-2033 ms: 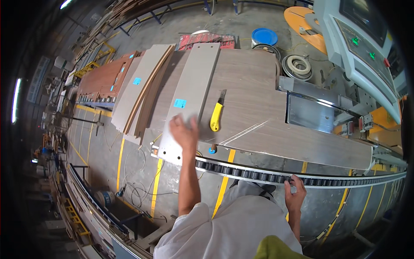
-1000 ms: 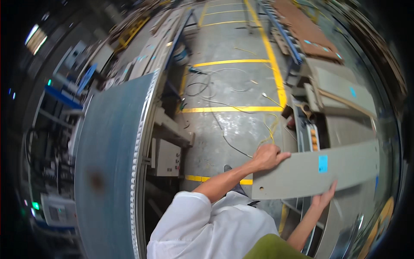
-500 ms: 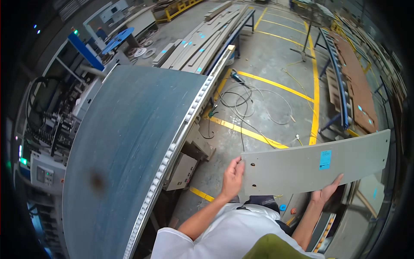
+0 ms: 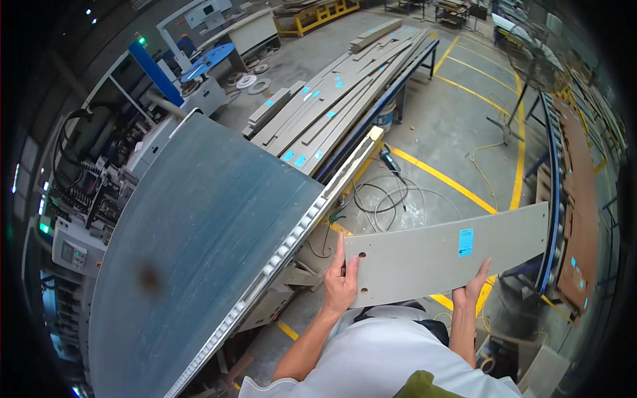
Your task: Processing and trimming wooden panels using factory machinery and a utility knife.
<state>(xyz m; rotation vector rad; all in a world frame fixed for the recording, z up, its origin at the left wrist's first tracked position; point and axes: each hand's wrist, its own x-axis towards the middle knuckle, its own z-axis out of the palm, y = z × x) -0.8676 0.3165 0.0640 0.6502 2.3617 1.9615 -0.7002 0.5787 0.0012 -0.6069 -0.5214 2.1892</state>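
Note:
A long grey-beige board [image 4: 411, 255] with a blue label [image 4: 466, 242] is held up in front of my body. Two dark holes show near its left end, and a small one near its far right corner. My left hand [image 4: 342, 282] grips the left end, thumb on the face and the other fingers partly behind. Under the lower edge, toward the right, my right hand [image 4: 472, 285] supports the board with the thumb on its face; the rest of those fingers are hidden beneath.
To my left runs a wide dark-green conveyor belt [image 4: 219, 192] with a roller-lined edge. Beyond it, a rack holds stacked grey strips [image 4: 332, 93]. A power tool [image 4: 390, 158] and looped cables lie on the floor. A roller conveyor [image 4: 554, 192] with brown panels [image 4: 577, 199] stands at right.
Board and both hands have shifted left in view, closer to the belt. My view has turned, so the strip rack and right-hand conveyor appear lower and further right. Both hands keep their hold.

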